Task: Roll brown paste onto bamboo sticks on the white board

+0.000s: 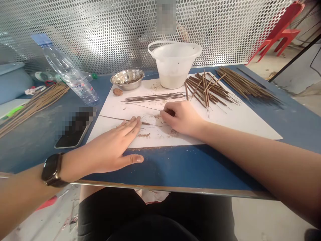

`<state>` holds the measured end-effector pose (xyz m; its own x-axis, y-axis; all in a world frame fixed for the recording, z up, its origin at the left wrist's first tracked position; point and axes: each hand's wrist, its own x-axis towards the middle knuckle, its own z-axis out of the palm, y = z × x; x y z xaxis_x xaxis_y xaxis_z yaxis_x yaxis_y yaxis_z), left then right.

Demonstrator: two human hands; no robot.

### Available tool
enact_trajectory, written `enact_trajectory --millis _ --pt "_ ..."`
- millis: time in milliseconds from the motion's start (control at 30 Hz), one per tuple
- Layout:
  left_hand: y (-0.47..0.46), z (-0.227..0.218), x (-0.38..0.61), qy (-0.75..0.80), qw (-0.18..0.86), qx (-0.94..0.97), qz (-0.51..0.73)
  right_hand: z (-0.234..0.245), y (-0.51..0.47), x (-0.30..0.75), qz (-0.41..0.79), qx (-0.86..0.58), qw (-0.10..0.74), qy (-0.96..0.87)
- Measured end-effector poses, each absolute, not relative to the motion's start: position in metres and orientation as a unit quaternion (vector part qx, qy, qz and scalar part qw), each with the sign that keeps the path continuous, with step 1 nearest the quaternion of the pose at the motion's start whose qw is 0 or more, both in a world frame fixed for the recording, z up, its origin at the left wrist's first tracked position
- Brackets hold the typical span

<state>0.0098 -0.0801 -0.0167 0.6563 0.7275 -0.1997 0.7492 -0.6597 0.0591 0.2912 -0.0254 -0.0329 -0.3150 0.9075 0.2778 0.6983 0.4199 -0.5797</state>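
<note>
On my far left a pale blue basin (12,83) sits beside the blue table (180,170), where a bundle of brown incense sticks (42,100), a tilted plastic water bottle (67,73) and my phone (72,132) lie. On the white paper sheet (225,124), my open left hand (112,144) rests flat, its fingers on a brown stick (111,117). My curled right hand (182,117) sits at a thinner stick (147,107); I cannot tell whether it grips it. Behind stand a steel bowl (127,79) and a white plastic bucket (174,63), then a heap of sticks (208,90), with a perforated metal screen (100,33) beyond and a red plastic chair (278,33) far right.
</note>
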Motion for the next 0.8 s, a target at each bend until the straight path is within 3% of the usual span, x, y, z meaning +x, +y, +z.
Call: enact_trajectory --millis 200,500,800 --pt "-0.044 -0.015 0.026 0.410 0.068 0.904 -0.104 -0.035 -0.025 0.292 0.180 -0.504 0.297 -0.790" --pt "-0.084 -0.003 0.017 0.420 0.082 0.895 -0.125 -0.037 -0.023 0.291 0.180 -0.491 0.298 -0.799" --pt "-0.052 -0.005 0.042 0.421 0.067 0.895 -0.134 -0.036 -0.023 0.291 0.199 -0.490 0.310 -0.790"
